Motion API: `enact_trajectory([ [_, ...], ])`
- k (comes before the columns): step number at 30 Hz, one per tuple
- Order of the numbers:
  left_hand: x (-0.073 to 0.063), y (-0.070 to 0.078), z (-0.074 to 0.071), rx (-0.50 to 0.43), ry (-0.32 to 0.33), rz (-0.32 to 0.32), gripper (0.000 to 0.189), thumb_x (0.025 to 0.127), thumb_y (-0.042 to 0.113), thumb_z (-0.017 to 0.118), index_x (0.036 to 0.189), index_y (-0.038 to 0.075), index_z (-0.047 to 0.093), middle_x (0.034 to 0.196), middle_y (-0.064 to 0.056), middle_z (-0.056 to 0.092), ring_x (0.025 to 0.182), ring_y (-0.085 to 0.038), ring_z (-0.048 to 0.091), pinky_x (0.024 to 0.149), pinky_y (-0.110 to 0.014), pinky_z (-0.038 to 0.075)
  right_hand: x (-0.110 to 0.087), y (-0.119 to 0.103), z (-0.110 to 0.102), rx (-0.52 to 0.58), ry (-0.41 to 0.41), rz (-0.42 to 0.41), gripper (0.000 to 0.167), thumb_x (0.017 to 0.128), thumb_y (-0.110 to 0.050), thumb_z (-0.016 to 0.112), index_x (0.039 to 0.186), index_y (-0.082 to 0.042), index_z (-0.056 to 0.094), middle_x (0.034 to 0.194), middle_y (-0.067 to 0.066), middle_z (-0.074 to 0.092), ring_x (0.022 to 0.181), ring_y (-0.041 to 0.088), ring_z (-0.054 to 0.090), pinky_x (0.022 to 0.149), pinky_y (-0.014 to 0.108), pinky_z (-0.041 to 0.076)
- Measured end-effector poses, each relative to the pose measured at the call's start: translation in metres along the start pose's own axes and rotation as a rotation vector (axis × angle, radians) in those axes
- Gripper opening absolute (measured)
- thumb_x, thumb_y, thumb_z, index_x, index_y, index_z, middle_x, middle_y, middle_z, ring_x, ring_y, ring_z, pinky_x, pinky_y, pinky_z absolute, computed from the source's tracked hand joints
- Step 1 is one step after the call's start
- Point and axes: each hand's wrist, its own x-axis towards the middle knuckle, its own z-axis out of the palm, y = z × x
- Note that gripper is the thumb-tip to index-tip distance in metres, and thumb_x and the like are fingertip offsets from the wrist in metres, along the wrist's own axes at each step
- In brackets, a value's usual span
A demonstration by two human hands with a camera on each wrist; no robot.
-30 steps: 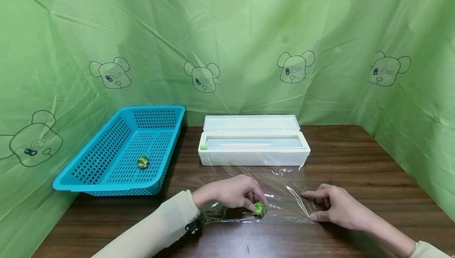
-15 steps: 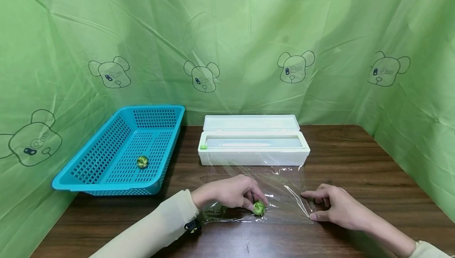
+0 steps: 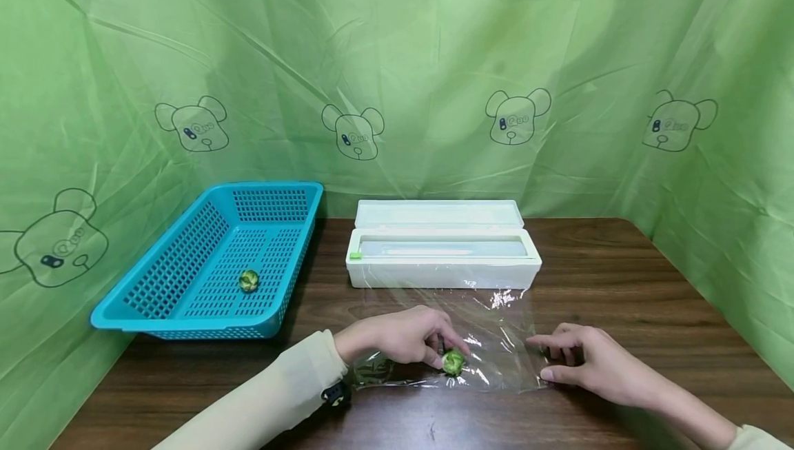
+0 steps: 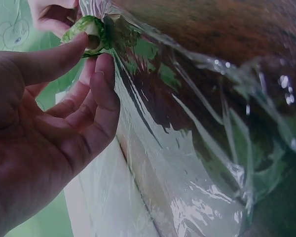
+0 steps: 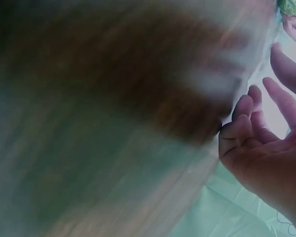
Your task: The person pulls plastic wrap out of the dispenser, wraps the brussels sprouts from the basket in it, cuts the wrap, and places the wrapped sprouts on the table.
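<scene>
My left hand (image 3: 412,335) pinches a small green Brussels sprout (image 3: 453,362) over the front part of a sheet of clear cling film (image 3: 496,329). In the left wrist view, thumb and fingertips meet around the Brussels sprout (image 4: 91,35), with the film beside them. At the film's right edge is my right hand (image 3: 595,360), its thumb and index finger spread apart. The right wrist view shows my right hand (image 5: 266,138) with nothing between thumb and index finger; the other fingers are bent. Whether its fingertips touch the film I cannot tell.
Film runs from a white cling film box (image 3: 443,274) with a raised lid and a green slider (image 3: 355,256). A blue basket (image 3: 214,326) at the left holds another Brussels sprout (image 3: 249,281). Green curtain (image 3: 428,36) surrounds the brown wooden table (image 3: 620,278).
My right hand has shifted slightly right and its thumb and index finger have come off the long crease in the film, which has slackened. The left hand stays at the Brussels sprout.
</scene>
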Motion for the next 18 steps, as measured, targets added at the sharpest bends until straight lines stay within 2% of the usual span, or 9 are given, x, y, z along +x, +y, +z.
enact_trajectory([
  [5, -0.006, 0.001, -0.004, -0.016, 0.013, -0.031, 0.058, 0.090, 0.006, 0.081, 0.145, 0.015, 0.064, 0.116, 0.000, 0.065, 0.083, 0.000, 0.063, 0.081, -0.018, 0.051, -0.003, 0.001, -0.001, 0.024, -0.012, -0.040, 0.036, 0.090, -0.018, 0.085, 0.125, -0.011, 0.077, 0.089, -0.019, 0.061, 0.073, 0.000, 0.050, 0.059, 0.021, 0.042],
  [7, -0.013, 0.002, -0.007, -0.030, 0.031, -0.062, 0.064, 0.092, 0.011, 0.081, 0.151, 0.012, 0.057, 0.118, -0.001, 0.065, 0.086, -0.001, 0.063, 0.082, -0.019, 0.052, -0.003, 0.001, -0.001, 0.024, -0.011, -0.043, 0.034, 0.091, -0.016, 0.084, 0.124, -0.011, 0.078, 0.091, -0.019, 0.063, 0.075, -0.001, 0.051, 0.060, 0.022, 0.043],
  [9, -0.024, 0.003, -0.010, -0.040, 0.051, -0.096, 0.063, 0.092, 0.016, 0.081, 0.149, 0.010, 0.055, 0.115, 0.000, 0.065, 0.089, -0.002, 0.062, 0.084, -0.021, 0.052, -0.003, 0.000, 0.000, 0.015, -0.003, -0.045, 0.031, 0.092, -0.014, 0.083, 0.122, -0.012, 0.079, 0.091, -0.019, 0.063, 0.076, -0.001, 0.052, 0.061, 0.022, 0.043],
  [11, -0.036, 0.004, -0.013, -0.022, 0.061, -0.132, 0.054, 0.091, 0.021, 0.084, 0.138, 0.010, 0.060, 0.109, 0.002, 0.065, 0.089, -0.004, 0.060, 0.083, -0.023, 0.052, -0.004, -0.001, -0.001, 0.014, 0.000, -0.043, 0.028, 0.091, -0.015, 0.084, 0.119, -0.013, 0.080, 0.091, -0.019, 0.063, 0.075, 0.000, 0.052, 0.060, 0.022, 0.043],
  [14, -0.058, 0.006, -0.014, 0.064, 0.047, -0.177, 0.037, 0.085, 0.024, 0.089, 0.112, 0.013, 0.066, 0.095, 0.006, 0.062, 0.085, -0.004, 0.057, 0.078, -0.023, 0.051, -0.005, -0.004, -0.001, 0.017, -0.004, -0.045, 0.029, 0.087, -0.021, 0.088, 0.115, -0.018, 0.080, 0.093, -0.017, 0.064, 0.076, 0.003, 0.054, 0.061, 0.023, 0.045],
  [18, -0.083, 0.007, -0.007, 0.181, 0.013, -0.250, 0.033, 0.076, 0.024, 0.096, 0.088, 0.022, 0.065, 0.078, 0.011, 0.057, 0.075, -0.003, 0.053, 0.067, -0.024, 0.047, -0.006, -0.004, -0.001, 0.016, -0.027, -0.094, 0.031, 0.080, -0.026, 0.093, 0.109, -0.023, 0.081, 0.098, -0.015, 0.064, 0.084, 0.006, 0.060, 0.068, 0.024, 0.048],
])
